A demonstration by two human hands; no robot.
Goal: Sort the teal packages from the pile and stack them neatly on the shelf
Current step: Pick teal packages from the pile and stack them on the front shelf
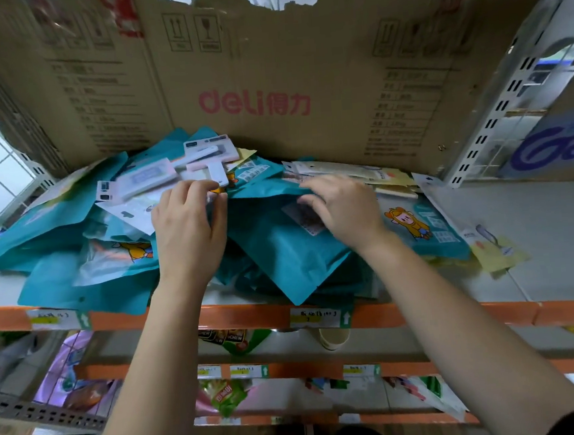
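1. Flat teal plastic pouches (281, 252) lie jumbled mid-shelf, mixed with white plastic cards (152, 178); no neat stack shows.
2. Your left hand (190, 231) pinches a pouch edge; your right hand (343, 209) grips the top pouch.
3. On this grey metal shelf (536, 218), sorting looks barely begun.

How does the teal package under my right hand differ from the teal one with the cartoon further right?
The held package, pinched by the right hand, shows its plain back and a label; the cartoon package lies printed side up, untouched. Both are teal pouches.
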